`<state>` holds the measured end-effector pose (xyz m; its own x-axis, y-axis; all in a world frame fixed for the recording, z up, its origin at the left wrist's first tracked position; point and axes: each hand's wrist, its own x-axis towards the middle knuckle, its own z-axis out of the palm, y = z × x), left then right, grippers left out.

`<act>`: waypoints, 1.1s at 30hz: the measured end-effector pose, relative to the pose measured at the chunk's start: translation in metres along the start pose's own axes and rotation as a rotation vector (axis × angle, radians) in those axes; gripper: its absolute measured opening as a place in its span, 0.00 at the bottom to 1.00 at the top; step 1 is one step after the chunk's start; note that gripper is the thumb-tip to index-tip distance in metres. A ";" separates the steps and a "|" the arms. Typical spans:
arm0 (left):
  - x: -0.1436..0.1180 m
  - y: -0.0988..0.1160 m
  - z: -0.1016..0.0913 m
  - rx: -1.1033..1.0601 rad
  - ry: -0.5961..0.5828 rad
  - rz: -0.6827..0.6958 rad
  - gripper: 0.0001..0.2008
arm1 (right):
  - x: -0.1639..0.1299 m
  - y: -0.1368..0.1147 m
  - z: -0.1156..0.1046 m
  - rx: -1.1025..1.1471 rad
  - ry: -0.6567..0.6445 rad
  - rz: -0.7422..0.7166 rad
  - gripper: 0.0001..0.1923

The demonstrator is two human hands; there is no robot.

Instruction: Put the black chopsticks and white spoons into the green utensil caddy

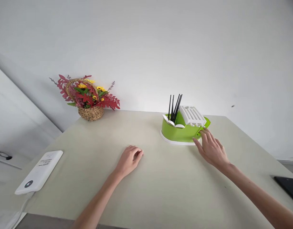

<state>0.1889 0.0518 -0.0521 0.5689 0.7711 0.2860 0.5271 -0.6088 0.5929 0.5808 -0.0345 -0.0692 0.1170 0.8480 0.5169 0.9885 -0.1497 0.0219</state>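
A green utensil holder [180, 134] with a white base stands on the table toward the back right. It holds several black chopsticks [172, 109] upright and white spoons [170, 123] leaning at its left end. A white slotted rack [192, 115] covers its right part. My right hand [212, 148] is at the holder's right front, thumb apart and fingers stretched over the edge of a green opening; whether they press on it is hard to tell. My left hand [129, 160] rests on the table left of the holder, fingers loosely curled with nothing visible in them.
At the back left stands a wicker basket [91, 113] of red leaves and yellow flowers. A white power strip-like device [41, 171] with a cable lies at the left edge. A black phone [288, 187] lies at the right edge. A wall [146, 57] rises behind the table.
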 end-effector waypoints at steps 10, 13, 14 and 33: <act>0.001 0.003 -0.002 0.027 0.002 0.006 0.15 | 0.008 0.090 0.015 -0.016 -0.049 0.077 0.31; 0.001 0.002 -0.002 0.027 0.001 0.004 0.15 | 0.014 0.109 0.018 -0.016 -0.085 0.088 0.34; 0.001 0.002 -0.002 0.027 0.002 0.004 0.15 | 0.015 0.113 0.020 -0.015 -0.081 0.090 0.36; 0.000 0.001 0.002 0.060 -0.001 0.020 0.13 | -0.059 0.032 0.048 0.176 -0.275 0.442 0.44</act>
